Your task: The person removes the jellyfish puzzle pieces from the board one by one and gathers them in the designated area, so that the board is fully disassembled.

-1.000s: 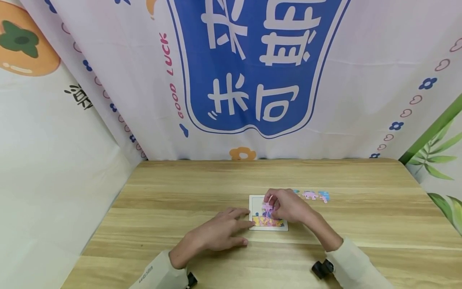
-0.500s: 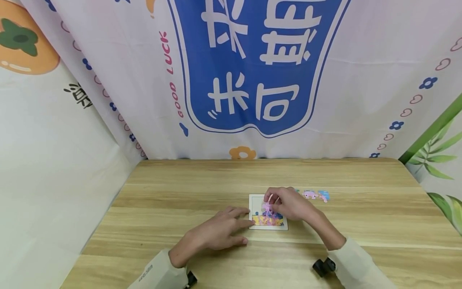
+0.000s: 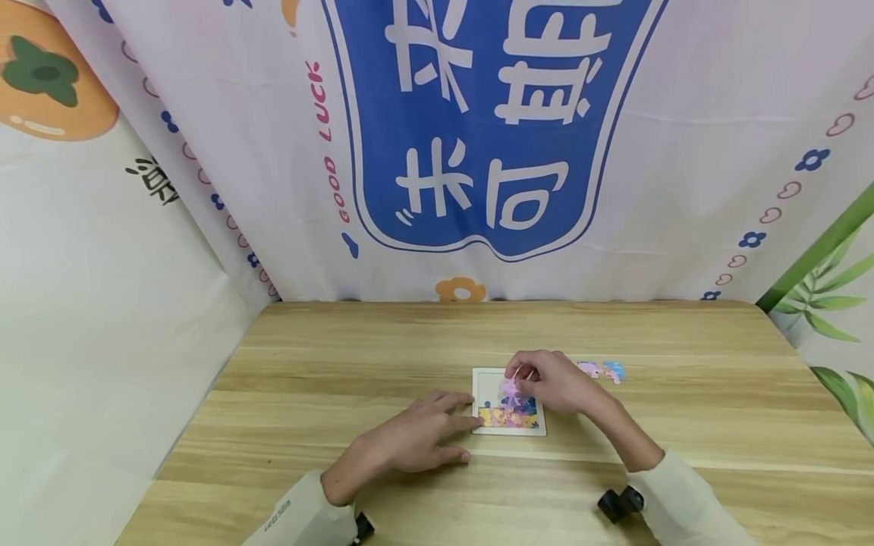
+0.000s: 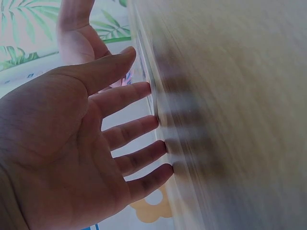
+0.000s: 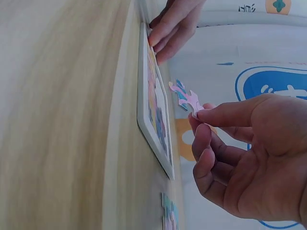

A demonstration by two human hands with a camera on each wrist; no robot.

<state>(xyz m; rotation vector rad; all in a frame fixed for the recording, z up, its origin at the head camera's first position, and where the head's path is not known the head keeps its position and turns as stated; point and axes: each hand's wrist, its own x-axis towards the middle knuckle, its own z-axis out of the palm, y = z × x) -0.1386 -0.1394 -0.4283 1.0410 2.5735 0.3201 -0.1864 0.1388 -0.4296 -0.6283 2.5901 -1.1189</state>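
Note:
A shallow white-framed jigsaw puzzle tray point(image 3: 487, 387) lies on the table, its lower part covered with yellow, pink and blue pieces. Above it, my right hand point(image 3: 554, 383) pinches a pink and blue jigsaw piece point(image 5: 190, 99) between thumb and index finger. The right wrist view shows this piece clear of the tray, with the other fingers curled beneath the thumb. My left hand point(image 3: 425, 434) lies at the tray's left side, fingers spread and nearly straight. Its fingertips touch the tray edge and the tabletop in the left wrist view point(image 4: 91, 139).
Loose puzzle pieces point(image 3: 613, 370) lie on the wooden table point(image 3: 341, 364) to the right of the tray, partly hidden behind my right hand. A printed curtain point(image 3: 328, 265) hangs along the table's back edge. Black wrist cameras point(image 3: 620, 503) sit under the sleeves.
My right hand has shifted slightly right and away from me with the pinched piece, covering more of the loose pieces. My left hand stays in place.

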